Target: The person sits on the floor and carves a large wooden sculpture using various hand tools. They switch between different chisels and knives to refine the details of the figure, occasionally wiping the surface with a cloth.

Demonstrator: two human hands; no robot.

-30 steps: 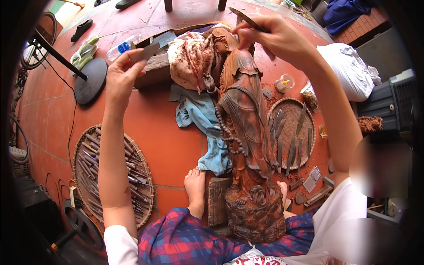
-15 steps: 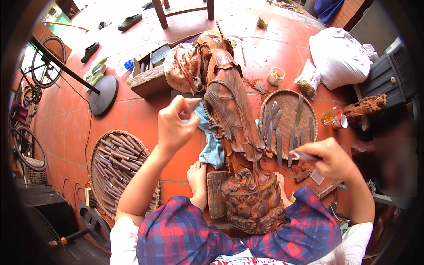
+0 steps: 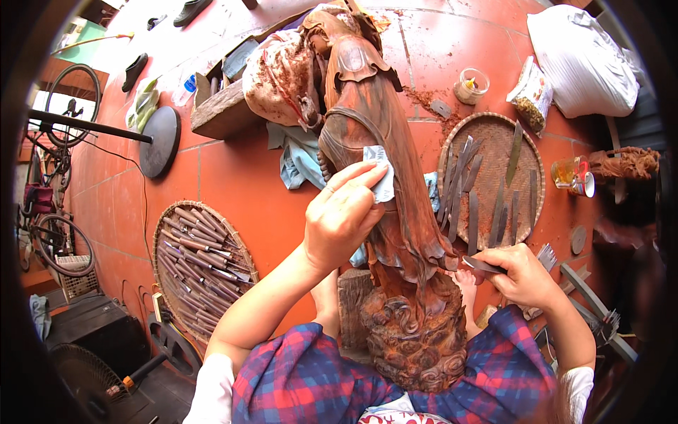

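Note:
A carved wooden statue (image 3: 381, 120) of a robed figure lies before me, its knobbly base (image 3: 417, 339) between my knees. My left hand (image 3: 342, 212) is over its robe, pinching a small piece of sandpaper (image 3: 381, 180) with its pale blue printed back showing. Whether the paper touches the wood I cannot tell. Right of the robe's lower end, my right hand (image 3: 522, 275) is closed round a flat dark metal blade (image 3: 482, 265), its tip pointing left toward the statue. A stained whitish cloth bundle (image 3: 279, 81) rests against the statue's upper part.
On the left stands a round basket (image 3: 251, 265) of wooden-handled carving tools (image 3: 194, 272). A woven tray (image 3: 540, 169) with flat metal files (image 3: 473, 212) lies to the right. Beyond are a plastic jar (image 3: 471, 86), glass of amber drink (image 3: 563, 173) and white sack (image 3: 579, 60). A round black stand base (image 3: 161, 141) is far left.
My left hand has moved right onto the robe, and the sandpaper's printed back has come into sight. My right hand still grips the blade. The whole view has shifted.

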